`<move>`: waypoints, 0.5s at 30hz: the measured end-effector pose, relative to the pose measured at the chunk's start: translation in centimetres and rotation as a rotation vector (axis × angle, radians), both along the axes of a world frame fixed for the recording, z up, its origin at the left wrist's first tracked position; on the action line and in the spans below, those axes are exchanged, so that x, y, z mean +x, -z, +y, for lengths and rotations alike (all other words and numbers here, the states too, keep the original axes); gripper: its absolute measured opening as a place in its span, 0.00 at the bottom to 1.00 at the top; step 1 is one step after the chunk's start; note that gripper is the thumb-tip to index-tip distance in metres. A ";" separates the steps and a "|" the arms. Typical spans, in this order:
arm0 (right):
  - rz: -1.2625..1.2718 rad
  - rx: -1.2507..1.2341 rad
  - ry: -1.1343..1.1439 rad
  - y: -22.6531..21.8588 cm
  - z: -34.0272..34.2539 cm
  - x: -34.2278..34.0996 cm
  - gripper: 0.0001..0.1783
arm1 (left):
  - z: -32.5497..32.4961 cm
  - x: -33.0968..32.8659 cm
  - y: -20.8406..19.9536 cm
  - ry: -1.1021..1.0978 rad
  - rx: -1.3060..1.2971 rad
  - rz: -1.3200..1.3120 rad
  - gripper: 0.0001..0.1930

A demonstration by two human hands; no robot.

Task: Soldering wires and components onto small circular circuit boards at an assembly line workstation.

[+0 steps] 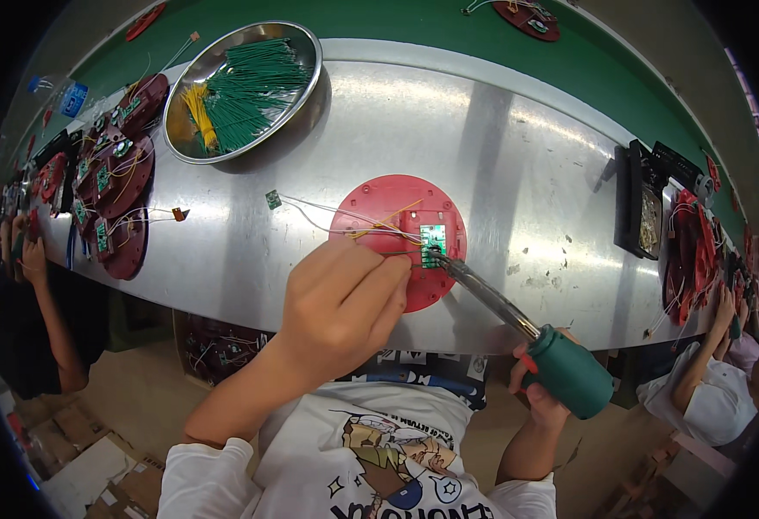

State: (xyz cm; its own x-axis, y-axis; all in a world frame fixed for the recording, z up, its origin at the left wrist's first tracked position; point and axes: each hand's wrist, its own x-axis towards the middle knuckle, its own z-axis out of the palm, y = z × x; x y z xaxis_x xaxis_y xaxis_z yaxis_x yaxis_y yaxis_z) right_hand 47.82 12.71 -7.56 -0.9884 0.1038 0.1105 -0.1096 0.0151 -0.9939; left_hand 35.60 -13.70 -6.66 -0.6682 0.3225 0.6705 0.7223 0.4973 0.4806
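A round red plastic disc [378,197] lies on the metal bench in front of me. A small green circuit board [432,233] is set in its middle, with thin wires [345,213] running left from it to a tiny green board [273,200]. My left hand [340,303] is closed in a pinch at the board's left edge, on what looks like a thin green wire [395,253]. Wrapped round a green handle, my right hand [542,400] holds a soldering iron [499,303]. Its tip touches or hovers just over the board's lower part; I cannot tell which.
A steel bowl [315,82] of green and yellow wires stands at the back left. Wired red discs [124,195] are piled at the left, more red parts [691,251] at the right. A black holder [635,203] stands right. Co-workers' arms [55,311] reach in at both sides. A green strip [397,22] runs behind.
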 end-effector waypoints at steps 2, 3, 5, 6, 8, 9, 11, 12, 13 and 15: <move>0.021 0.051 0.013 -0.2 -0.2 -0.2 0.26 | 0.1 -0.1 0.3 0.028 -0.029 0.006 0.13; -0.001 0.022 0.018 -0.3 -0.4 -0.3 0.26 | 0.1 0.1 0.2 0.006 -0.044 -0.029 0.12; -0.024 -0.004 0.019 -0.3 -0.4 -0.5 0.25 | 0.1 0.3 0.0 -0.020 -0.056 -0.065 0.11; -0.012 -0.007 0.014 -0.3 -0.3 -0.5 0.25 | 0.1 0.3 0.0 -0.017 -0.066 -0.072 0.11; -0.003 -0.009 0.007 -0.3 -0.3 -0.4 0.25 | 0.1 0.3 -0.1 -0.017 -0.075 -0.083 0.10; -0.003 -0.016 0.019 -0.3 -0.3 -0.3 0.26 | 0.1 0.2 0.0 -0.010 -0.072 -0.084 0.10; -0.005 -0.024 0.031 -0.4 -0.4 -0.3 0.26 | 0.2 0.0 0.2 -0.003 -0.070 -0.085 0.10; -0.005 0.003 0.032 -0.5 -0.4 -0.3 0.27 | 0.2 -0.1 0.6 -0.007 -0.060 -0.034 0.12; -0.005 0.030 0.035 -0.5 -0.4 -0.4 0.27 | 0.2 -0.2 0.8 -0.010 -0.051 0.017 0.14; -0.013 0.012 0.031 -0.5 -0.4 -0.5 0.27 | 0.2 -0.3 0.9 -0.008 -0.055 0.016 0.14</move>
